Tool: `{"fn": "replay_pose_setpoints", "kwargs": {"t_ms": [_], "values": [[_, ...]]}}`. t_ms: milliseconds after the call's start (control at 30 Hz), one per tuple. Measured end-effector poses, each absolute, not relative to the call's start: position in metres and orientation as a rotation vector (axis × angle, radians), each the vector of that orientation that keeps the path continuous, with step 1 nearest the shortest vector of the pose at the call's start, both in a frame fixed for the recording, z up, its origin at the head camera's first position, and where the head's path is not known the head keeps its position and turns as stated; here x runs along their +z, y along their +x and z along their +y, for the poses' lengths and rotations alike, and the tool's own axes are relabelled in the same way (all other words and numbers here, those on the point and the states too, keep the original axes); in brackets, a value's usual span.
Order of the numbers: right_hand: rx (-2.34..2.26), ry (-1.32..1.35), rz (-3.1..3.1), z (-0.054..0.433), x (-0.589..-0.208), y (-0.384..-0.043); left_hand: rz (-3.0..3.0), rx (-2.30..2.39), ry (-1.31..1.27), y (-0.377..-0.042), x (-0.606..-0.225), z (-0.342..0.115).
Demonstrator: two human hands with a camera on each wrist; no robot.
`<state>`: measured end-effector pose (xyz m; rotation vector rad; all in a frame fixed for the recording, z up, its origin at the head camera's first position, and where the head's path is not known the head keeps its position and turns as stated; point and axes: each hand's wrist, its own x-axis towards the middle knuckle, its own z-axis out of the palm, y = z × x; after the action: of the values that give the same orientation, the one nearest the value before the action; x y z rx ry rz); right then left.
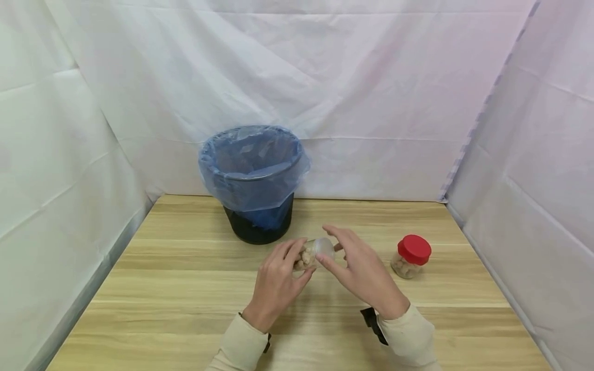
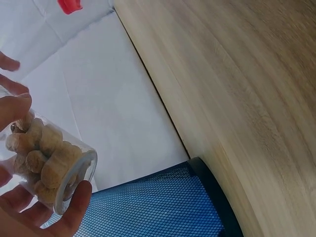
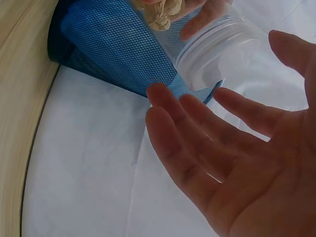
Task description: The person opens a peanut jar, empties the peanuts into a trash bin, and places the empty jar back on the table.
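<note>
Cream fabric sleeves [image 1: 238,344] end at both your wrists, low over the pale wood-grain table [image 1: 176,293]. Your left hand [image 1: 278,278] grips a clear cylindrical jar [image 1: 313,252] of brown lumpy pieces [image 2: 49,160], tilted, its whitish translucent end towards your right hand [image 1: 364,270], whose fingers are spread and grasp nothing. Beyond stands a black mesh bin [image 1: 246,226] with a blue plastic liner [image 1: 255,191]; rightward, a red-lidded clear jar [image 1: 405,268] stands upright.
</note>
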<state>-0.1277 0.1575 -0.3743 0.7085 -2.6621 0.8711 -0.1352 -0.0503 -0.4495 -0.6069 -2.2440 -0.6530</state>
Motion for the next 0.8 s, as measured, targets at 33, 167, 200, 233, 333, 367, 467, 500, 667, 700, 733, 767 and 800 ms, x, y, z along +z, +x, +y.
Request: {"fn": "replay_pose_setpoints", "kwargs": {"t_ms": [33,167,200,233,333,367,467,500,667,700,733,767,800], "values": [[0.877,0.703,-2.669,0.1574,-0.3743,-0.1279,-2.243,-0.655,-0.606,-0.1355,-0.4496,-0.0503],[0.887,0.700,-2.687,0.1574,-0.3737,-0.1280,-2.238,-0.656,-0.610,-0.1364,-0.4505,-0.0501],[0.887,0.703,-2.690,0.1576,-0.3735,-0.1281,-2.236,-0.656,-0.613,-0.1365,-0.4505,-0.0500],[0.884,0.709,-2.692,0.1579,-0.3733,-0.1279,-2.235,-0.655,-0.615,-0.1367,-0.4508,-0.0500],[0.863,0.758,-2.687,0.1592,-0.3725,-0.1275,-2.229,-0.651,-0.618,-0.1368,-0.4520,-0.0500],[0.848,0.781,-2.683,0.1597,-0.3722,-0.1273,-2.225,-0.651,-0.620,-0.1369,-0.4523,-0.0500],[0.807,0.847,-2.669,0.1611,-0.3708,-0.1261,-2.224,-0.645,-0.618,-0.1373,-0.4532,-0.0497],[0.795,0.859,-2.666,0.1614,-0.3704,-0.1256,-2.226,-0.644,-0.619,-0.1374,-0.4534,-0.0495],[0.776,0.851,-2.675,0.1619,-0.3700,-0.1249,-2.224,-0.639,-0.622,-0.1370,-0.4546,-0.0491],[0.781,0.838,-2.684,0.1620,-0.3703,-0.1251,-2.222,-0.642,-0.624,-0.1369,-0.4546,-0.0490],[0.787,0.822,-2.696,0.1621,-0.3707,-0.1256,-2.221,-0.643,-0.624,-0.1368,-0.4545,-0.0489],[0.798,0.804,-2.710,0.1623,-0.3712,-0.1262,-2.221,-0.644,-0.624,-0.1367,-0.4544,-0.0487],[0.813,0.784,-2.727,0.1627,-0.3717,-0.1266,-2.221,-0.646,-0.623,-0.1367,-0.4542,-0.0487]]}}
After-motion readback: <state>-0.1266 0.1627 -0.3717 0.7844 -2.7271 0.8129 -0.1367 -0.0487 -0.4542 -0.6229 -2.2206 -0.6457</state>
